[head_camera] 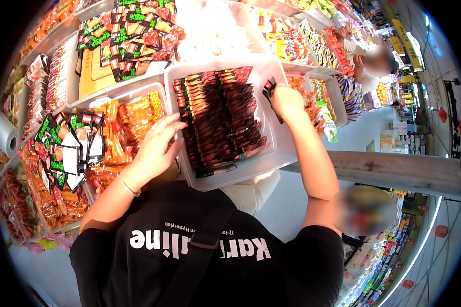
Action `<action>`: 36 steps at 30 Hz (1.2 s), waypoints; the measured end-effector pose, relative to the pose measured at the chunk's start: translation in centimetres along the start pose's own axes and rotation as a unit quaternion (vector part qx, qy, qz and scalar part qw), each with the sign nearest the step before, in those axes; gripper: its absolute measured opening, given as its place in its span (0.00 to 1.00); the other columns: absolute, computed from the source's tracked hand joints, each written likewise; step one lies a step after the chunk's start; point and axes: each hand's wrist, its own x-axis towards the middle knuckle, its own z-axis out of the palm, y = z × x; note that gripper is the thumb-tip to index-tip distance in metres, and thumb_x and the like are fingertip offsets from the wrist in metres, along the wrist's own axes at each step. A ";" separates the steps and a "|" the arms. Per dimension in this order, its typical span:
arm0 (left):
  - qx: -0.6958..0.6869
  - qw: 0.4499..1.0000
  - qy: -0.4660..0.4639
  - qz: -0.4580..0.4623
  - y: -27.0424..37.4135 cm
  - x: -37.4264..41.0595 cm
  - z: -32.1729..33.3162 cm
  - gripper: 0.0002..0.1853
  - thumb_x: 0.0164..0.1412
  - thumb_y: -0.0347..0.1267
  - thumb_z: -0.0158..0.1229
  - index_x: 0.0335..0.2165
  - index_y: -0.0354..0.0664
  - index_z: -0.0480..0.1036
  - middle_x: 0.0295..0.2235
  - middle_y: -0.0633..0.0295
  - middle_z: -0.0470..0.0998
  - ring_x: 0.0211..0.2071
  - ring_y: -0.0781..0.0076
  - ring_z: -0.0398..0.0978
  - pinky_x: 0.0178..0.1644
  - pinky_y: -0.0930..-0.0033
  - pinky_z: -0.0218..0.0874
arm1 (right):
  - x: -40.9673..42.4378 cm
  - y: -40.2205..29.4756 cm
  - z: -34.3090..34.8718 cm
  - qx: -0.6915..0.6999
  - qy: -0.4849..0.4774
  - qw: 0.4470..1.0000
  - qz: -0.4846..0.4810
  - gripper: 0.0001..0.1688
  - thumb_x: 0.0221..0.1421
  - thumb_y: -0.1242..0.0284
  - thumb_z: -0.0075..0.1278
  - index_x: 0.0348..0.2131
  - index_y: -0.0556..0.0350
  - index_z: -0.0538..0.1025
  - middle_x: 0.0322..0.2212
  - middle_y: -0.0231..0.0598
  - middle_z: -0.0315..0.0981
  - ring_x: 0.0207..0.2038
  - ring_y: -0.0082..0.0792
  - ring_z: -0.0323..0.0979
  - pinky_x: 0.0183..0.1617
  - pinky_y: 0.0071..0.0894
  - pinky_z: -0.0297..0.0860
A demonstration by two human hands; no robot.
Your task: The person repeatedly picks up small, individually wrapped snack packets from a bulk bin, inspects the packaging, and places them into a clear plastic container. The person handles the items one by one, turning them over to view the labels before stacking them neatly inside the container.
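A translucent plastic bin [234, 178] stands tilted in front of my chest, lined with rows of dark, shiny snack packets [223, 115]. On its left wall my left hand [157, 147] rests, fingertips at the rim; whether it grips the wall is not clear. My right hand [288, 99] is at the bin's right wall and pinches a black packet [269, 88]. The lower end of that packet is partly hidden by the hand. Inside the bin, a bare strip of plastic shows between the rows and the right wall.
Black-and-green packets [138, 34] lie heaped in a bin behind, with more loose ones [69, 149] at left atop orange snack packs [138, 115]. A plastic roll [5, 132] sits far left. A grey metal beam [384, 170] runs right. Another person [368, 73] stands at upper right.
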 end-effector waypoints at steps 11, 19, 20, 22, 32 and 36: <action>0.018 0.999 -0.035 0.008 -0.8 -0.2 -0.2 0.16 0.44 0.22 0.52 0.37 0.37 0.65 0.47 0.51 0.62 0.52 0.54 0.55 0.54 0.63 0.48 | 5.2 -1.9 8.3 0.156 0.103 0.982 -0.032 0.18 0.46 0.65 0.46 0.30 0.62 0.62 0.22 0.54 0.69 0.30 0.53 0.68 0.35 0.46 0.63; 0.016 0.999 -0.041 0.008 -0.8 -0.3 -0.4 0.15 0.45 0.23 0.52 0.37 0.37 0.66 0.47 0.51 0.62 0.52 0.55 0.54 0.54 0.62 0.47 | 5.5 -2.8 7.3 0.126 0.061 0.990 0.034 0.17 0.48 0.66 0.42 0.32 0.62 0.62 0.24 0.56 0.70 0.31 0.53 0.68 0.36 0.46 0.64; 0.015 0.999 -0.045 0.008 -0.9 -0.2 -0.4 0.15 0.45 0.24 0.52 0.37 0.37 0.66 0.47 0.51 0.62 0.53 0.55 0.54 0.54 0.62 0.47 | 5.7 -2.7 7.1 0.115 0.047 0.992 0.037 0.15 0.49 0.66 0.39 0.33 0.61 0.62 0.25 0.55 0.69 0.31 0.53 0.69 0.37 0.46 0.64; 0.012 0.998 -0.053 0.006 -1.0 -0.3 -0.4 0.15 0.46 0.24 0.51 0.37 0.37 0.66 0.48 0.51 0.61 0.53 0.55 0.53 0.54 0.62 0.47 | 5.4 -3.1 6.1 0.119 0.065 0.990 0.037 0.15 0.49 0.67 0.39 0.33 0.61 0.62 0.27 0.55 0.69 0.32 0.53 0.69 0.37 0.45 0.64; 0.007 0.998 -0.059 0.005 -1.1 -0.3 -0.5 0.14 0.47 0.25 0.50 0.36 0.35 0.67 0.48 0.51 0.61 0.53 0.55 0.53 0.54 0.63 0.47 | 4.9 -2.9 5.6 0.134 0.027 0.988 0.074 0.17 0.47 0.66 0.44 0.37 0.53 0.62 0.29 0.52 0.69 0.32 0.51 0.68 0.37 0.44 0.64; 0.008 0.999 -0.052 0.014 -1.3 -0.4 -0.4 0.14 0.46 0.25 0.50 0.36 0.35 0.66 0.47 0.51 0.61 0.53 0.55 0.53 0.54 0.63 0.48 | 4.0 -3.2 5.7 0.130 0.118 0.983 -0.052 0.15 0.48 0.66 0.42 0.35 0.54 0.62 0.31 0.50 0.69 0.34 0.50 0.68 0.38 0.44 0.63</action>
